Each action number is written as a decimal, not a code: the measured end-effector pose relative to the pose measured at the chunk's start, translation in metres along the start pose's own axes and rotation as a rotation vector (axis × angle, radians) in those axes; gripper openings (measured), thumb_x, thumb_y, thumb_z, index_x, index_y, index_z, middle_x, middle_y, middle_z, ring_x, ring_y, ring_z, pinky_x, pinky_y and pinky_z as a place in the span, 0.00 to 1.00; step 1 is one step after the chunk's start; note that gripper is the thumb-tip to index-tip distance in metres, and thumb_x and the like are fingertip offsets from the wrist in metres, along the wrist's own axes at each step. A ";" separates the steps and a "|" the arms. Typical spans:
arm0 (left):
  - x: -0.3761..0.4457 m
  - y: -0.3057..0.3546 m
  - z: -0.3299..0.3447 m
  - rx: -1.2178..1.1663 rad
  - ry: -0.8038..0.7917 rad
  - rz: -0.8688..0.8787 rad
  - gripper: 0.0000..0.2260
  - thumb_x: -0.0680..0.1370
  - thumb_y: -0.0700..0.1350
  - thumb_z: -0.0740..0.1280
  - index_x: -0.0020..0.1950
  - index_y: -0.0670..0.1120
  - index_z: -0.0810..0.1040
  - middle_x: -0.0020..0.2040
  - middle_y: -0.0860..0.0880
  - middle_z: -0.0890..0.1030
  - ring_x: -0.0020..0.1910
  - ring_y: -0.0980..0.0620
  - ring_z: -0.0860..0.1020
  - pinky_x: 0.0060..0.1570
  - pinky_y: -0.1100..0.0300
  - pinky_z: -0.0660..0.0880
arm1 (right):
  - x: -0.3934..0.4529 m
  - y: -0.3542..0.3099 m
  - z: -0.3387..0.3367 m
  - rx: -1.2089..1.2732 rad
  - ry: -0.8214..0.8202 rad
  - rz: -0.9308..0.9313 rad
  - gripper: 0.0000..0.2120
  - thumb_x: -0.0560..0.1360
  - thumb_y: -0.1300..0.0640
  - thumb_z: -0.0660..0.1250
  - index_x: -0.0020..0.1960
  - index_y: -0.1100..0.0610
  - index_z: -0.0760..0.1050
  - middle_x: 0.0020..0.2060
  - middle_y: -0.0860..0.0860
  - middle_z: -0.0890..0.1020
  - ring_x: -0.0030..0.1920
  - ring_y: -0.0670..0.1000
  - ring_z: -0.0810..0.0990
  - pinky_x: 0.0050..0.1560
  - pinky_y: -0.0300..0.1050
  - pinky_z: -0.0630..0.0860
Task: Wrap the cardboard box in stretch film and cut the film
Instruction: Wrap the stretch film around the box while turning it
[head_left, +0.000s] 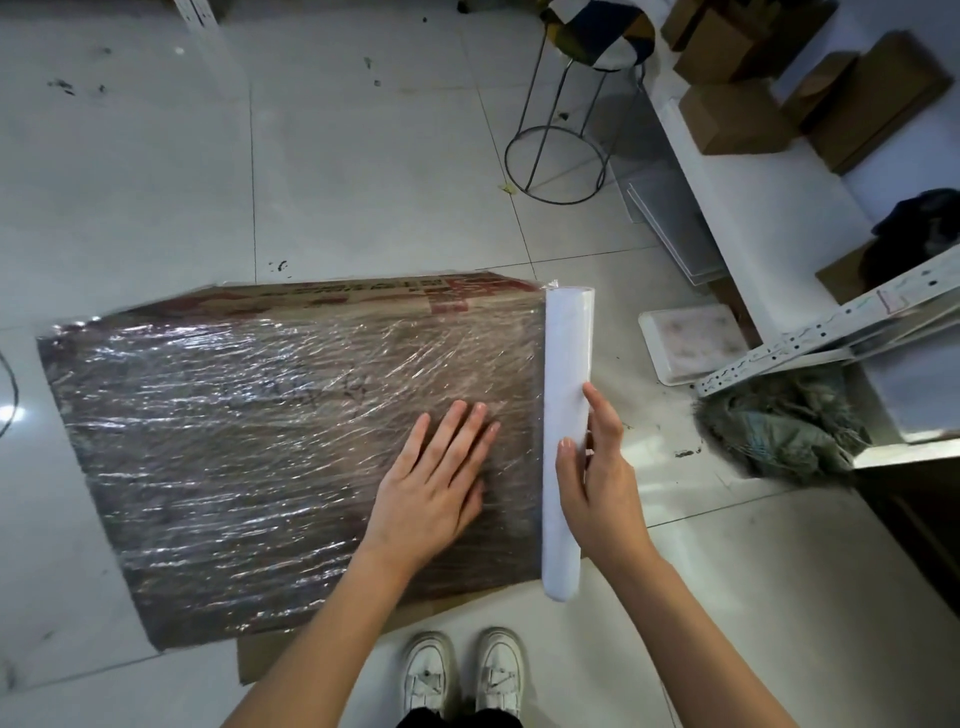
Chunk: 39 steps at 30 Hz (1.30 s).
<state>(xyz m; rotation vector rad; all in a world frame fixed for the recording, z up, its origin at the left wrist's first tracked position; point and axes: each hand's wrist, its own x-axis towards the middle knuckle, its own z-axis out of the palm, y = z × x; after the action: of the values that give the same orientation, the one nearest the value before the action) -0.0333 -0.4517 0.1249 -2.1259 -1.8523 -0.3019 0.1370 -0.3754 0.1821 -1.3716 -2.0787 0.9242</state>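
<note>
A large flat cardboard box (249, 441) lies on the tiled floor, its top covered in shiny wrinkled stretch film. The white film roll (567, 395) lies along the box's right edge, with film running from it onto the box. My left hand (436, 483) rests flat, palm down and fingers spread, on the filmed top near the right edge. My right hand (597, 483) grips the roll around its lower half, thumb on the left side and fingers on the right.
A metal-legged stool (566, 119) stands beyond the box. White shelving (727, 208) with small cardboard boxes (732, 119) runs along the right. A white tray (691, 343), a perforated metal rail (831, 343) and a mop head (779, 421) lie right of the roll. White shoes (462, 670) stand below.
</note>
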 end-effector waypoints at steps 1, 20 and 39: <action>0.000 -0.001 0.003 0.010 0.011 0.002 0.26 0.79 0.50 0.56 0.75 0.42 0.58 0.77 0.43 0.51 0.76 0.45 0.52 0.75 0.47 0.45 | -0.001 0.000 0.000 0.020 0.001 0.001 0.24 0.77 0.51 0.54 0.69 0.40 0.49 0.28 0.47 0.67 0.26 0.47 0.68 0.26 0.40 0.65; -0.016 0.042 0.016 -0.051 -0.088 0.152 0.27 0.79 0.54 0.53 0.72 0.37 0.61 0.74 0.42 0.58 0.75 0.44 0.53 0.74 0.48 0.48 | 0.012 -0.001 -0.003 0.110 0.087 0.121 0.33 0.73 0.53 0.69 0.68 0.34 0.54 0.59 0.44 0.76 0.52 0.45 0.78 0.49 0.44 0.78; 0.107 0.003 -0.021 -0.064 0.010 -0.047 0.27 0.78 0.53 0.51 0.71 0.37 0.60 0.72 0.40 0.61 0.73 0.42 0.58 0.72 0.45 0.49 | 0.032 0.006 -0.007 0.151 0.015 0.238 0.23 0.77 0.56 0.64 0.70 0.52 0.63 0.61 0.51 0.75 0.60 0.51 0.74 0.61 0.54 0.72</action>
<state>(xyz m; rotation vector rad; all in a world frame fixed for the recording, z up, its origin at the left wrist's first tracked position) -0.0137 -0.3607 0.1819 -2.1202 -1.9135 -0.3869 0.1330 -0.3424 0.1830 -1.5609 -1.8203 1.1382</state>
